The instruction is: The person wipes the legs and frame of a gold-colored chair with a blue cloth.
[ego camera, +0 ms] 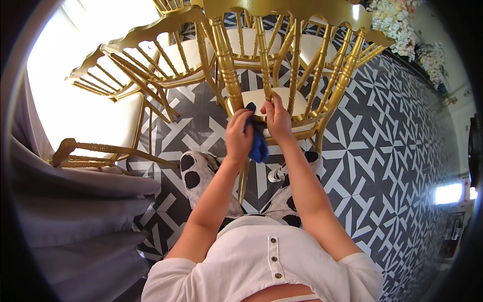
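Observation:
A gold chair with turned back spindles and a pale seat [290, 99] stands right in front of me, its backrest [286, 10] towards me. My left hand [239, 134] grips a blue cloth [258, 145] near the foot of the thick left post [228, 68] of that backrest. The cloth hangs down between my hands. My right hand [278, 117] has its fingers around the lower end of a thin gold spindle [264, 60], just right of the cloth.
More gold chairs with pale seats [181, 58] stand close together ahead and to the left. A tipped-looking gold chair back [113, 149] is by the grey curtain [83, 196] at left. Pale flowers [394, 28] stand at upper right. The floor has patterned tiles [362, 151].

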A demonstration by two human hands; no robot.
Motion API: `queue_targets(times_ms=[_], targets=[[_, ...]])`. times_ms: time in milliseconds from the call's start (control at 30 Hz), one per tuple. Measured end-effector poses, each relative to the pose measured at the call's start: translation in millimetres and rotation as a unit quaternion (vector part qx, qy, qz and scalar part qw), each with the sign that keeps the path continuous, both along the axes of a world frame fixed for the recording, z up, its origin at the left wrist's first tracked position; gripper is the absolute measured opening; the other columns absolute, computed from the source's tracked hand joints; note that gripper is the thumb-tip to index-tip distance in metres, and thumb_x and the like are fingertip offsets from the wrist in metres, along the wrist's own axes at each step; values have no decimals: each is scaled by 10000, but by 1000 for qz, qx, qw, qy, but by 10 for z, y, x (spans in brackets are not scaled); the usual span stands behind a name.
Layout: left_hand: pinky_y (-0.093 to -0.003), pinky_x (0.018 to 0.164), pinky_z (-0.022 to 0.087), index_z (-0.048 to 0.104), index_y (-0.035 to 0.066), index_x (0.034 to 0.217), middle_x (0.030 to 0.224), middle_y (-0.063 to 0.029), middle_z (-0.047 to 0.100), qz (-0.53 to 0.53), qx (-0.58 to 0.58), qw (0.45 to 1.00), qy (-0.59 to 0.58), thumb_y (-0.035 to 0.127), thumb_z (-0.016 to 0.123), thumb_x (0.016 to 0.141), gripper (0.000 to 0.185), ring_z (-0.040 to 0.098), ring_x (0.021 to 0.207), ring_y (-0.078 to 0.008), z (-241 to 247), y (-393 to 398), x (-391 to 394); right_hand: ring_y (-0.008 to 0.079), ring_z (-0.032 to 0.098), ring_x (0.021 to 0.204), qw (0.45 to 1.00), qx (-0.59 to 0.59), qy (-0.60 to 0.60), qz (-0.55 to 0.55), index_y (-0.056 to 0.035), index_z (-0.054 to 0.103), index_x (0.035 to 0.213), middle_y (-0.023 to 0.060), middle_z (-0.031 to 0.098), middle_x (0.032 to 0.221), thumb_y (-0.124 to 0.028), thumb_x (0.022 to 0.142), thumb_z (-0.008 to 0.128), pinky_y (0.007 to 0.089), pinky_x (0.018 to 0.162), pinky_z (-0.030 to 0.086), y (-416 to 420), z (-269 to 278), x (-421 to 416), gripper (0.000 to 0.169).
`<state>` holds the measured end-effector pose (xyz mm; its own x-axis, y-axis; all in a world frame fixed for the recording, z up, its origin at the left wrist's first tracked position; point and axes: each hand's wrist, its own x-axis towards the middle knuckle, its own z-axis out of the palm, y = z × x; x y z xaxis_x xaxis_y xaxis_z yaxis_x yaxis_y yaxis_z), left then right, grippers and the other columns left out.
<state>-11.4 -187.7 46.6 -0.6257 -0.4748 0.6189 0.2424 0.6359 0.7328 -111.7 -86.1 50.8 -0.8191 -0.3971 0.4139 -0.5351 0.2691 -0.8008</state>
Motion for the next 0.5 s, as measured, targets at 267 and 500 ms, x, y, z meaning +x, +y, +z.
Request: queue_targets(times_ms=[267, 500], targets=[[-341, 903, 462, 665, 18, 1102, 1109, -150, 581, 146, 19, 984, 102, -11, 598, 871, 242, 571, 1027, -286, 373, -375, -173, 277, 687, 748, 999, 26, -28, -10, -97, 467, 1330, 84, 690, 796, -307, 1024, 453, 385, 682, 522, -29, 22, 10, 372], [-276, 852, 448, 592, 4, 1022, 992, -63, 576, 171, 251, 947, 102, 69, 631, 915, 131, 546, 916, -156, -144, -446, -329, 221, 659, 696, 1000, 26, -13, -3, -76, 458, 1314, 71, 651, 754, -250, 1033, 435, 341, 670, 511, -70, 34, -14, 331]])
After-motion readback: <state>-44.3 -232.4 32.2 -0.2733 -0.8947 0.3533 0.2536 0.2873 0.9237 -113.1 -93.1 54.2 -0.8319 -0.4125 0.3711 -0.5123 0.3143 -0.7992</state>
